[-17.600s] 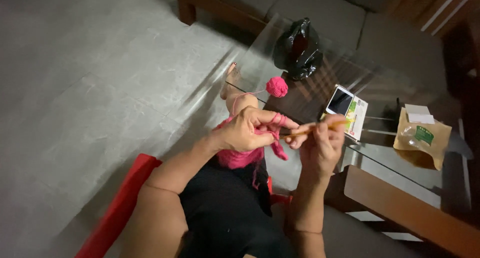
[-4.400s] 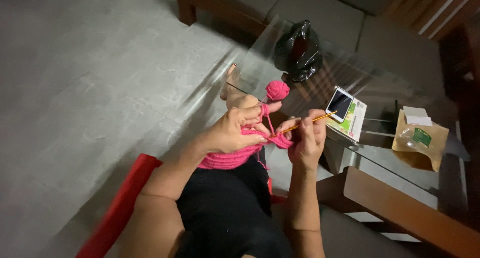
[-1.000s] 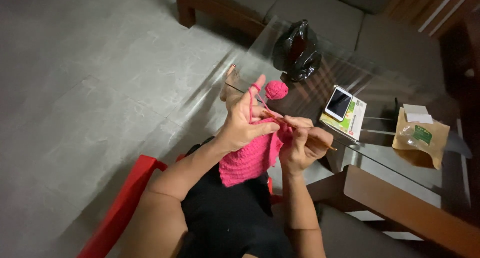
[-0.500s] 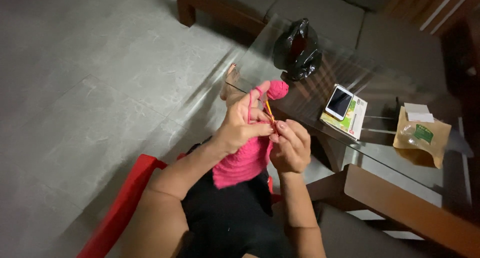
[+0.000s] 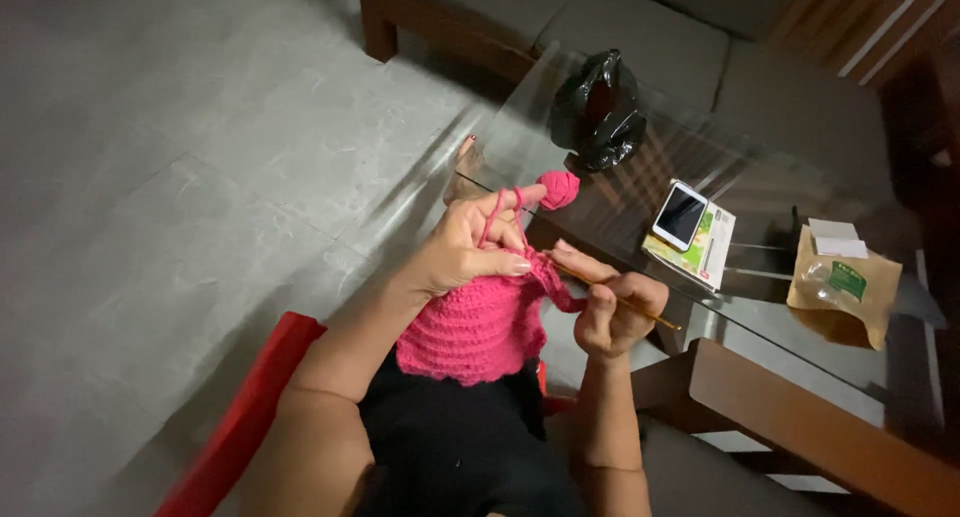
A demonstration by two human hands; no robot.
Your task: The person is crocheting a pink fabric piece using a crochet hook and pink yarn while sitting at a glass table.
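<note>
My left hand (image 5: 468, 245) pinches the top edge of a pink crocheted piece (image 5: 470, 327) that hangs down over my lap, with a pink yarn strand looped over its raised forefinger. My right hand (image 5: 612, 307) grips a thin wooden crochet hook (image 5: 625, 303), whose tip is in the stitches at the piece's upper right corner. A small pink yarn ball (image 5: 558, 189) rests on the glass table just beyond my left fingers.
The glass-topped table (image 5: 770, 277) with a wooden frame carries a black plastic bag (image 5: 597, 112), a white phone (image 5: 680, 215) on a green booklet, and a brown paper pouch (image 5: 838, 292). A red seat edge (image 5: 250, 417) shows lower left. Grey tiled floor lies to the left.
Both hands have shifted slightly; the hook has swung from upright to pointing lower right, and the pink piece has spread wider below my left hand.
</note>
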